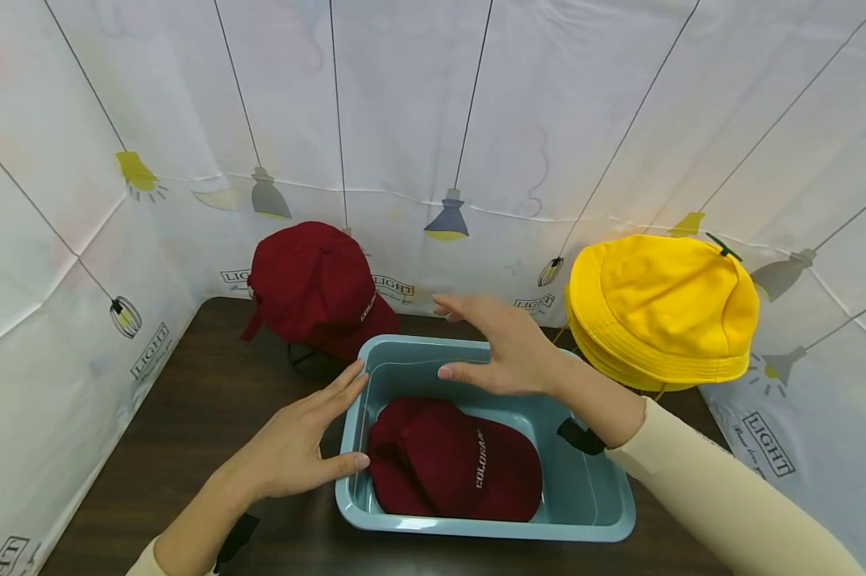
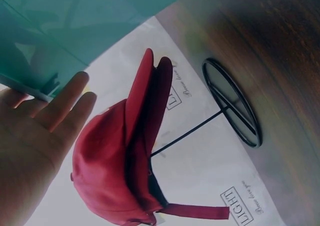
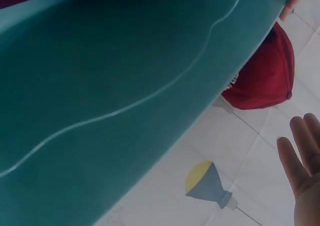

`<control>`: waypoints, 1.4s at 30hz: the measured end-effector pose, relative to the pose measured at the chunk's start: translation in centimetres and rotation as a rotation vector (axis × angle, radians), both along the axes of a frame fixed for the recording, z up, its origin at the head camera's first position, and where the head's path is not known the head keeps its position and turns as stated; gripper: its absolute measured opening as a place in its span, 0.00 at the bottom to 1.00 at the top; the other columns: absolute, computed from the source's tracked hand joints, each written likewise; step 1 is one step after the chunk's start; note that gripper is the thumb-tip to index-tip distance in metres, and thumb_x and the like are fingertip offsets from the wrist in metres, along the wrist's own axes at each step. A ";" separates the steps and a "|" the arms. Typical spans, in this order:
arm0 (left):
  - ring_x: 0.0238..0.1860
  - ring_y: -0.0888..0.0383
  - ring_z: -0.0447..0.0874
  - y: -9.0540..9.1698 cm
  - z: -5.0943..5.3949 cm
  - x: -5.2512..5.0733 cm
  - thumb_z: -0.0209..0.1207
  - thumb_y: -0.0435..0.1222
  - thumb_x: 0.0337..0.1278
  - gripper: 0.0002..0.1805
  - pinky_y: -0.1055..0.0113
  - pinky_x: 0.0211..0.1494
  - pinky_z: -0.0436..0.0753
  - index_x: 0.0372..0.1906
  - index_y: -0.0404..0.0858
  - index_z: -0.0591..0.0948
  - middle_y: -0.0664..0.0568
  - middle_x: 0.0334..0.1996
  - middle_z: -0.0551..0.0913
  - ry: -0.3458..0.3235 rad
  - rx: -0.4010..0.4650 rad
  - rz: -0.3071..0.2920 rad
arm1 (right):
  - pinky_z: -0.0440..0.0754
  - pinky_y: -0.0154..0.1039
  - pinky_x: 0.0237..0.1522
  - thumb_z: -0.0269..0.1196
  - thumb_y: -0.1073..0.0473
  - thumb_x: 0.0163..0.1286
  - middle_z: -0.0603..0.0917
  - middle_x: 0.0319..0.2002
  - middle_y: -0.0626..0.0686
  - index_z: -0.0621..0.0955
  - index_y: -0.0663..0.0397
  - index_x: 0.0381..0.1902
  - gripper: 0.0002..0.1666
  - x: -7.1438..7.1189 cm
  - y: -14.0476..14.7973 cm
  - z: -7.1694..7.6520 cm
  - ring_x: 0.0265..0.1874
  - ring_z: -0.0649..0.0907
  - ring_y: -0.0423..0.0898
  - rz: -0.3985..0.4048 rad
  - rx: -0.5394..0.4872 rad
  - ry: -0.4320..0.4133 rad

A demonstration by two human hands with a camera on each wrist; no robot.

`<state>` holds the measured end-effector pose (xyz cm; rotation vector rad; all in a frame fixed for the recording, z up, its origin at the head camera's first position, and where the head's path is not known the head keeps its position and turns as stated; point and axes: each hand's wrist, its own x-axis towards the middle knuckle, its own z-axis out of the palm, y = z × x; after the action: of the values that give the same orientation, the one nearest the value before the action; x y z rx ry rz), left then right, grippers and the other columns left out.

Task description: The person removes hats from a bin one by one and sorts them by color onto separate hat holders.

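Observation:
A light-blue plastic tub (image 1: 595, 484) stands on the dark table. Inside, toward its left, lies a dark red baseball cap (image 1: 440, 464) with white lettering, brim pointing right. My left hand (image 1: 296, 444) is at the tub's left side, fingertips on the rim, thumb apart from the fingers. Above the far part of the tub hovers my right hand (image 1: 505, 344), its fingers extended and nothing held. Behind the tub at left, red caps (image 2: 110, 156) hang on a black wire stand (image 2: 232, 103); the left wrist view shows two brims stacked together.
Yellow bucket hats (image 1: 663, 312), stacked, with a small green propeller (image 1: 724, 246) on top, stand at the back right. A white curtain (image 1: 397, 104) printed with lamps encloses the back and sides of the wooden table (image 1: 166, 448).

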<state>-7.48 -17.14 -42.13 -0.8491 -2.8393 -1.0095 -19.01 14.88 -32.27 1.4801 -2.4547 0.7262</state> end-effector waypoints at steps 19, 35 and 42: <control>0.79 0.47 0.62 0.0 0.0 0.0 0.61 0.63 0.66 0.51 0.36 0.70 0.72 0.84 0.43 0.57 0.58 0.85 0.47 -0.007 0.005 -0.012 | 0.83 0.56 0.58 0.73 0.38 0.59 0.80 0.68 0.52 0.67 0.51 0.79 0.56 0.9 -0.8 -3.2 0.61 0.83 0.51 0.047 0.137 -0.258; 0.78 0.46 0.64 0.0 0.0 0.0 0.62 0.62 0.66 0.51 0.35 0.69 0.73 0.84 0.43 0.57 0.57 0.85 0.48 0.007 0.000 -0.008 | 0.72 0.57 0.71 0.72 0.35 0.59 0.75 0.72 0.48 0.75 0.49 0.74 0.49 1.0 -1.6 -5.5 0.70 0.73 0.48 0.042 0.336 -0.476; 0.79 0.47 0.63 0.1 0.0 0.0 0.61 0.62 0.66 0.51 0.36 0.70 0.73 0.84 0.42 0.57 0.57 0.85 0.47 0.008 -0.003 -0.009 | 0.76 0.51 0.68 0.75 0.39 0.59 0.80 0.67 0.45 0.77 0.48 0.72 0.46 0.8 -1.9 -6.1 0.65 0.76 0.44 0.067 0.361 -0.520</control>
<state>-7.43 -17.08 -42.11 -0.8651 -2.8337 -1.0010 -18.16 12.99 -38.39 1.6701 -3.0726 0.7938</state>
